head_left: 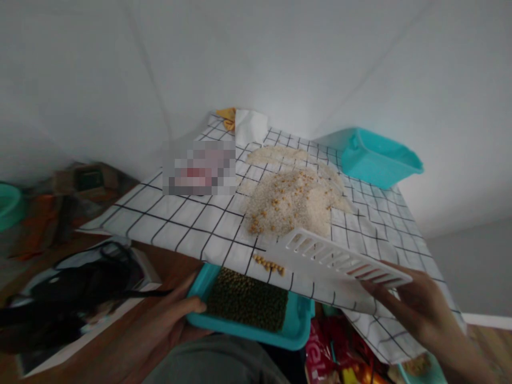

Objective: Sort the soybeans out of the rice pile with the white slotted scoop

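The left hand [186, 312] is closed on the left end of a teal tray [254, 337], thumb over the rim and fingers beneath. The tray sits at the near edge of the table, just below the overhang of the checked cloth [192, 221]. It is smooth, plastic in appearance, rectangular with rounded corners, and holds a layer of small, round, dark green beans [250, 301], paler toward the back. The right hand [412, 298] is closed on the right end of a white slotted piece [340, 259], thin and rigid-looking, with 1 row of slanted openings; it is tilted above the cloth. Beyond it lies a low, uneven mound of pale grain [290, 205], fine in texture, with yellow kernels scattered through it. A short band of loose yellow kernels [270, 264] lies on the cloth near the tray. The cloth is white with thin black lines and shows wrinkles. At the far right stands 1 deep teal bin [372, 162] with flared sides.
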Demonstrator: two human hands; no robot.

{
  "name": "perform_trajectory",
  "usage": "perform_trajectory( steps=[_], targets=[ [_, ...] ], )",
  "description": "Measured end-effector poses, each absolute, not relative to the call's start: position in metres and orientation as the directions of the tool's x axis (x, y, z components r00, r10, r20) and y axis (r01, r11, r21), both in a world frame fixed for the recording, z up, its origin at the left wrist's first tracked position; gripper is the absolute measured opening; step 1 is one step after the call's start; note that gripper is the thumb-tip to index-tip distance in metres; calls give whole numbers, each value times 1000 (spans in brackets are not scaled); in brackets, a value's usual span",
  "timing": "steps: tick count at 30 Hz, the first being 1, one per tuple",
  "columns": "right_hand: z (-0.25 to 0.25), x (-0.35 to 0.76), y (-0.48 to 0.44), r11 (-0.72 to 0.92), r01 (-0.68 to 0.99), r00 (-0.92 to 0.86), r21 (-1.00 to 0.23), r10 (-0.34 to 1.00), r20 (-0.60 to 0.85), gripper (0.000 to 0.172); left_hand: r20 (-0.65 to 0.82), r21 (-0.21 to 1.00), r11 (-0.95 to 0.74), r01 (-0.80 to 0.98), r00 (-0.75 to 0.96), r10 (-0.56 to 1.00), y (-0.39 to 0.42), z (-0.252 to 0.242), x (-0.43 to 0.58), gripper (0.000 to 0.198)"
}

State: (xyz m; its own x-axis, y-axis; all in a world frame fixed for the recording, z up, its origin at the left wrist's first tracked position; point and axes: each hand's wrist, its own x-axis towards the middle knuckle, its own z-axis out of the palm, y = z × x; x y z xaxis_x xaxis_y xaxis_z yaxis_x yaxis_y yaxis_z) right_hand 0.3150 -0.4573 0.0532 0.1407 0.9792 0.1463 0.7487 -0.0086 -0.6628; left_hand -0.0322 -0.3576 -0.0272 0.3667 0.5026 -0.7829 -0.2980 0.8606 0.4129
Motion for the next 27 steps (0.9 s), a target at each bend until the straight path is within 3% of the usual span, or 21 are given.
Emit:
perform_trajectory(
  steps=[4, 9, 20, 27],
  targets=[
    [51, 319, -456, 63, 758, 76, -649, 980, 183, 17, -748, 488, 839, -240, 380, 544, -357, -34, -35, 59],
    [57, 321, -451, 109, 785, 6, -609, 983, 184, 17, -775, 433, 861, -266, 377, 507, -355, -49, -39, 83],
    [54, 318, -454, 114, 779, 13, -617, 980, 198, 17, -722, 447, 869, -211, 489, 490, -351, -52, -45, 42],
    [57, 319, -448, 143, 799, -21, -584, 977, 211, 16, -738, 463, 863, -202, 451, 502, -351, -50, -50, 52]
  ],
)
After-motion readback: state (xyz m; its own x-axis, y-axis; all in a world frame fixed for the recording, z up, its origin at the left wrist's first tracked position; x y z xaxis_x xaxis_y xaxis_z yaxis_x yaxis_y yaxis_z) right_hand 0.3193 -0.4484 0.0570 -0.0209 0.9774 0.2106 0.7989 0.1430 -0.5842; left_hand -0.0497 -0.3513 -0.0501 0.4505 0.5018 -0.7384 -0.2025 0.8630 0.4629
